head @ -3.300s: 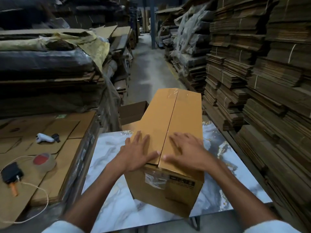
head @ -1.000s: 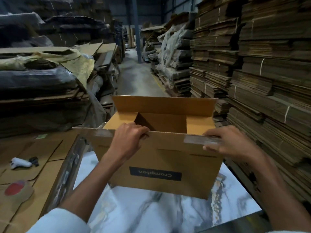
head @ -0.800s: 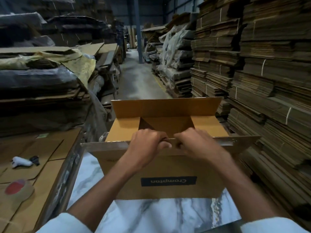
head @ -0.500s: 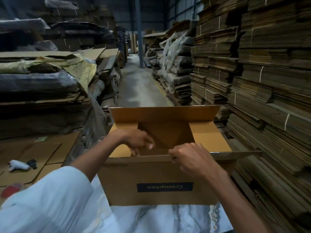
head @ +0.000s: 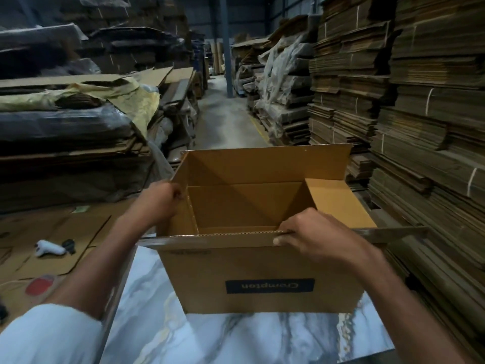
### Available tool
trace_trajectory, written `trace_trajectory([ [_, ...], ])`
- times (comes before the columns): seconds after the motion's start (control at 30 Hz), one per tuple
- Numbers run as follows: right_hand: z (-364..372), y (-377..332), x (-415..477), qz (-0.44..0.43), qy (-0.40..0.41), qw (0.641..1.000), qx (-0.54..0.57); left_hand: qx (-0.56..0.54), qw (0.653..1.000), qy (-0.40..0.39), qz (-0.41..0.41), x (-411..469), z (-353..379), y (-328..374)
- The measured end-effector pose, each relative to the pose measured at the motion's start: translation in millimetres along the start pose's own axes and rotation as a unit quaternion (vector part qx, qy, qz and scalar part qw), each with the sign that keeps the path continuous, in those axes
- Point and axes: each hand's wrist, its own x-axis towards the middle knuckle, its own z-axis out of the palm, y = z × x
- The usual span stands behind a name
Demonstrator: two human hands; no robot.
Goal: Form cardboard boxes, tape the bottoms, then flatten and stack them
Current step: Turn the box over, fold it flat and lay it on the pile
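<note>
Cardboard pretty much fills this shot. The cardboard box (head: 262, 271) sits open-side up on a marble-look table (head: 236, 337), and its dark label (head: 269, 286) faces the person and reads upside down.

Left hand (head: 160, 203) is at the box's left end, fingers curled over the top edge of the left flap (head: 183, 214), which stands upright. Right hand (head: 320, 237) has hold of the near flap (head: 210, 240) toward the box's right corner, with the thumb on the outside and the fingers hooked over the edge into the box. That flap is folded out toward the person, roughly level. The far flap (head: 262, 166) sticks straight up and the right flap (head: 338, 203) is laid outward. Nothing shows inside the box.

Left of the box are flat cardboard sheets (head: 52, 232), with a small white tool (head: 49, 248) lying on them and a tape roll (head: 39, 286) with a red middle closer to the person, kinda blurry. Right of the box are tall stacks of flattened cardboard (head: 433, 127). Beyond the box a concrete aisle (head: 225, 122) runs off between more piles, some wrapped in plastic. A white sleeve (head: 49, 334) shows on the left arm, nearer than the box.
</note>
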Motion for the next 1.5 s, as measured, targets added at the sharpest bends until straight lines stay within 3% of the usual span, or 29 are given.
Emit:
trace_trajectory([
  [0.07, -14.2, -3.1, 0.1, -0.011, -0.077, 0.994, 0.077, -0.048, 0.998, 0.006, -0.030, -14.4, 3.8, -10.8],
  [0.17, -32.8, -2.3, 11.8, 0.020, -0.143, 0.984, 0.106, -0.079, 0.997, 0.005, -0.019, -31.0, 9.7, -6.3],
  [0.3, -38.4, 6.2, 55.5, 0.119, -0.226, 0.967, -0.019, -0.026, 0.999, 0.000, -0.044, -31.8, 8.8, -3.2],
  [0.43, -31.9, 28.4, 81.9, 0.233, -0.301, 0.913, -0.145, -0.040, 0.994, -0.010, -0.103, -29.7, 8.6, -3.3],
  [0.57, -22.4, 38.5, 78.0, 0.257, -0.270, 0.888, -0.269, -0.030, 0.995, 0.008, -0.098, -30.8, 10.5, -1.1],
  [0.7, -22.5, 44.3, 70.1, 0.265, -0.251, 0.880, -0.303, -0.043, 0.995, 0.009, -0.089, -31.0, 8.9, -2.2],
  [0.83, -44.8, 64.2, 53.5, 0.276, -0.047, 0.915, -0.290, -0.076, 0.994, 0.008, -0.080, -33.8, 2.0, -4.2],
  [0.93, -71.5, 90.2, 34.6, 0.336, 0.051, 0.888, -0.308, -0.085, 0.993, 0.011, -0.081, -34.2, -0.1, -6.1],
  [1.03, -89.8, 121.8, 14.2, 0.394, 0.064, 0.854, -0.332, -0.098, 0.992, 0.001, -0.083, -34.9, 2.0, -5.2],
  [1.2, -82.1, 139.1, -0.3, 0.435, 0.091, 0.847, -0.293, -0.084, 0.993, -0.004, -0.081, -32.8, 2.1, -1.1],
  [1.27, -67.4, 116.7, 4.7, 0.368, 0.142, 0.862, -0.317, -0.081, 0.993, -0.011, -0.082, -31.5, 2.2, 1.7],
  [1.33, -56.4, 66.7, 2.7, 0.217, 0.204, 0.924, -0.242, -0.085, 0.993, -0.010, -0.076, -30.3, 1.0, 0.7],
  [1.37, -50.6, 38.6, -1.4, 0.138, 0.192, 0.961, -0.140, -0.101, 0.992, -0.006, -0.070, -30.2, 0.5, -0.8],
  [1.43, -34.5, -9.9, -8.4, 0.035, 0.092, 0.995, -0.002, -0.145, 0.987, 0.005, -0.066, -31.9, -2.0, -2.8],
  [1.5, -12.5, -31.3, -6.8, -0.020, 0.027, 0.998, -0.061, -0.169, 0.981, 0.015, -0.097, -30.1, -3.8, -5.9],
])
